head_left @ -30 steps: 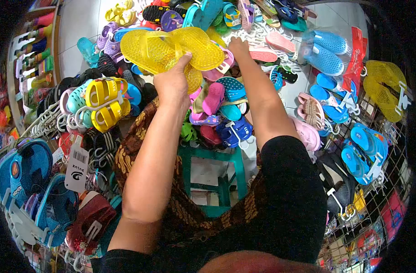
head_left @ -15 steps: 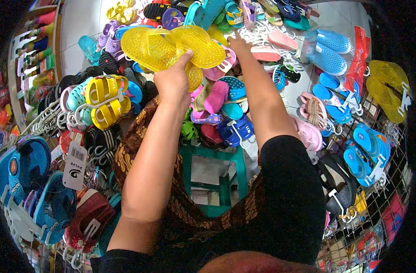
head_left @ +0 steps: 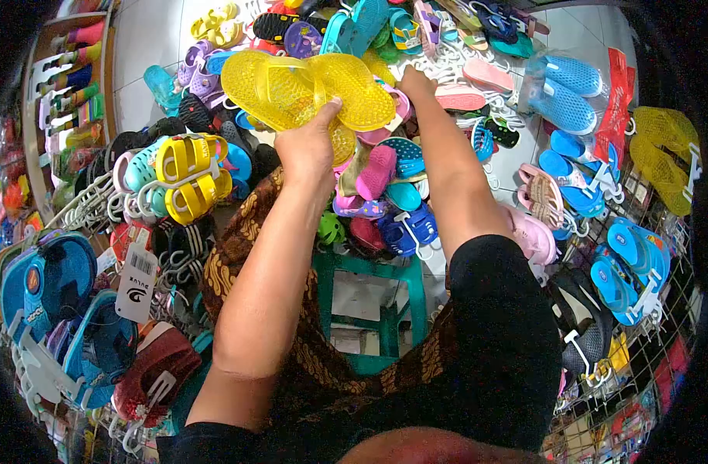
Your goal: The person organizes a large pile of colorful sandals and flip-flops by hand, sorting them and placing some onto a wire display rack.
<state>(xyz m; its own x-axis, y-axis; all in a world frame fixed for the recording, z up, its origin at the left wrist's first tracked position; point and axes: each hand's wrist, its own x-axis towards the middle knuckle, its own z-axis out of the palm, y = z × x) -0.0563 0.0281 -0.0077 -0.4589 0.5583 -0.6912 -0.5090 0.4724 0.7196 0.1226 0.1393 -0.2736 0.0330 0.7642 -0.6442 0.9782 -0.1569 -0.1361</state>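
My left hand (head_left: pixel 311 147) grips a pair of translucent yellow jelly sandals (head_left: pixel 292 89), held up over a heap of small coloured shoes. My right hand (head_left: pixel 417 81) reaches further back into the heap, its fingers down among pink sandals (head_left: pixel 462 97) and white plastic hangers; what it touches is hidden and I cannot tell whether it grips anything. A pink clog (head_left: pixel 376 170) and a dark blue pair (head_left: pixel 407 228) lie between my forearms.
A green stool (head_left: pixel 365 267) stands under the heap. Yellow strap sandals (head_left: pixel 188 178) hang on the left, blue sandals (head_left: pixel 56 282) lower left. A wire rack on the right carries blue pairs (head_left: pixel 629 263) and a yellow pair (head_left: pixel 663 151).
Both hands and the yellow sandals have shifted slightly right and down in view, mostly with the camera. The right hand stays buried in the heap.
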